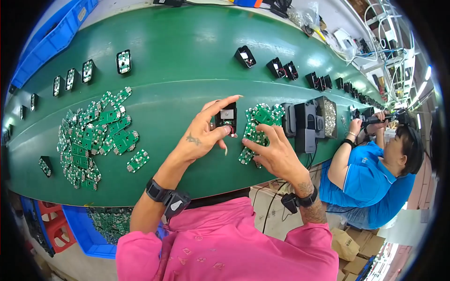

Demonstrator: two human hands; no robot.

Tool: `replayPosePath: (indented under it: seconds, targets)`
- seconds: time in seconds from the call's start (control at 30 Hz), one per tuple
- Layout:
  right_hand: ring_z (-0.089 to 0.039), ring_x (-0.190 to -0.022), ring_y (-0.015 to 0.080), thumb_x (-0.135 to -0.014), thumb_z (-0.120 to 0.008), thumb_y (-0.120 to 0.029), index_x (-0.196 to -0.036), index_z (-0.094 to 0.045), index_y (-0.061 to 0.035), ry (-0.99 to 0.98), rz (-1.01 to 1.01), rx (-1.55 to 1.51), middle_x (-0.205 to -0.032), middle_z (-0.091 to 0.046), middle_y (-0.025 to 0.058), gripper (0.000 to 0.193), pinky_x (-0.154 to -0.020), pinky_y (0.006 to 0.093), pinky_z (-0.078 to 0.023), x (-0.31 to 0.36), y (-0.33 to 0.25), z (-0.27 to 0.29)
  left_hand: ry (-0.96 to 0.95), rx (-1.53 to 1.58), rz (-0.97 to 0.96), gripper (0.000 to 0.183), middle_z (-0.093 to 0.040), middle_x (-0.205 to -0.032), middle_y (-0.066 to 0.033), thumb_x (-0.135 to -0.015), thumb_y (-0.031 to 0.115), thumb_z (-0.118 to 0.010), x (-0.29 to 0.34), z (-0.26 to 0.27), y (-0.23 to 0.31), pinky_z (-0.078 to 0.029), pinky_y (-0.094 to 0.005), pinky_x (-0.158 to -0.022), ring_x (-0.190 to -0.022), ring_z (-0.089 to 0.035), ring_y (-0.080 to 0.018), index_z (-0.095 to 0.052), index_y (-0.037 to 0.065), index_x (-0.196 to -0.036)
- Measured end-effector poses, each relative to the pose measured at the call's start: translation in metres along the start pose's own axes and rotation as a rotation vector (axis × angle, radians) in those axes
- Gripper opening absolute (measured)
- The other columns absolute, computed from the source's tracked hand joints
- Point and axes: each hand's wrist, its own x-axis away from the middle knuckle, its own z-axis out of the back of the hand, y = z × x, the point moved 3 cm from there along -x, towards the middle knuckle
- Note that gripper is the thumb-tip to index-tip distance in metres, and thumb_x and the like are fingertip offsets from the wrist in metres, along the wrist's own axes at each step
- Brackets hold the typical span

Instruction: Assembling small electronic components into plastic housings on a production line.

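My left hand point(204, 133) grips a small black plastic housing point(227, 116) with red wires, holding it upright above the green conveyor belt point(187, 56). Just to its right, my right hand point(274, 152) rests on a small heap of green circuit boards point(257, 122), fingertips pinching among them. Both wrists wear black bands. A much larger pile of green circuit boards point(91, 138) is spread on the belt to my left.
Black housings point(244, 56) sit in a row along the belt's far side, and boards in black shells point(123, 61) at the far left. A dark fixture and a tray of screws point(328, 117) stand to the right. A co-worker in blue point(370, 173) works there. Blue bins point(101, 225) sit below.
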Motion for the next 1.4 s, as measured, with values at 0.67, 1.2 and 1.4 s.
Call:
replayPosePath:
  seconds: [0.67, 1.2, 1.4]
  targets:
    - [-0.068, -0.066, 0.0152, -0.089, -0.066, 0.004, -0.118, -0.055, 0.0058, 0.447, -0.449, -1.457, -0.09, -0.068, 0.0118, 0.031, -0.058, 0.0254, -0.056, -0.005, -0.007, -0.004, 0.035, -0.193, 0.052, 0.012, -0.043, -0.142, -0.0156, -0.088, 0.012, -0.073, -0.004, 0.004, -0.015, -0.051, -0.0215, -0.052, -0.08, -0.068, -0.0126, -0.076, 0.002, -0.095]
    - [-0.064, -0.063, 0.0101, -0.091, -0.07, -0.004, -0.104, -0.057, 0.0021, 0.784, -0.546, -1.507, -0.082, -0.066, 0.0069, 0.019, -0.054, 0.021, -0.05, -0.034, -0.009, -0.051, -0.022, -0.085, -0.04, 0.078, -0.041, -0.145, -0.013, -0.086, -0.007, -0.061, 0.001, -0.016, -0.008, -0.053, -0.0318, -0.09, -0.104, -0.063, -0.0171, -0.024, 0.006, -0.153]
    - [-0.063, -0.091, 0.0143, -0.088, -0.073, -0.004, -0.11, -0.063, 0.0, 0.802, -0.476, -1.068, -0.108, -0.062, 0.0117, 0.024, -0.072, 0.0249, -0.051, -0.039, -0.008, -0.051, 0.1, -0.03, 0.027, 0.062, -0.043, -0.142, -0.0154, -0.088, -0.003, -0.061, -0.002, -0.005, -0.014, -0.06, -0.0342, -0.087, -0.109, -0.062, -0.0202, -0.039, 0.004, -0.145]
